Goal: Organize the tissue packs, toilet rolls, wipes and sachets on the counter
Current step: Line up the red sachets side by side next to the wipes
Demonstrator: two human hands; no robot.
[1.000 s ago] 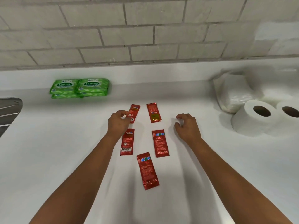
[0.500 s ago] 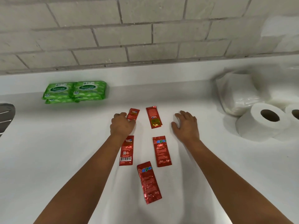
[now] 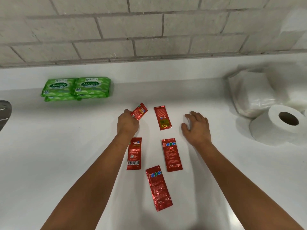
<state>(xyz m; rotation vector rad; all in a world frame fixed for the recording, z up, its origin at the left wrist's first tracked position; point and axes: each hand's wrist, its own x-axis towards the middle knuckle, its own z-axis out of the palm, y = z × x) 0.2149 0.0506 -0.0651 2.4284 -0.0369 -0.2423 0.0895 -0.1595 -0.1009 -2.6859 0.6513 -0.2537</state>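
The left hand (image 3: 127, 124), at mid-frame, has its fingers curled round a red sachet (image 3: 139, 111); the sachet juts up and to the right from the fist, tilted, and its far end seems lifted off the white counter (image 3: 66, 146); the right hand (image 3: 196, 128) sits to the right of centre, palm down, fingers loosely spread and slightly bent, holding nothing, its fingertips on or just above the counter.

Four more red sachets lie flat between and below the hands: one (image 3: 162, 117) just right of the held one, between the two hands; one with a barcode (image 3: 134, 153) just below the left wrist, partly under the forearm's edge; one (image 3: 171, 154) to its right, apart from it; one (image 3: 158, 188) lowest, near the bottom centre, slanted.

In the upper left, against the back ledge, green wipes packs (image 3: 75, 87) sit two side by side, stacked on two more; in the upper right a tissue pack (image 3: 252, 95) in clear plastic stands by the wall; a toilet roll (image 3: 280, 124) lies just in front of it at the right edge, its core facing the camera; another white roll behind it is blurred; at the far left edge a grey metal rim (image 3: 5, 112) shows.
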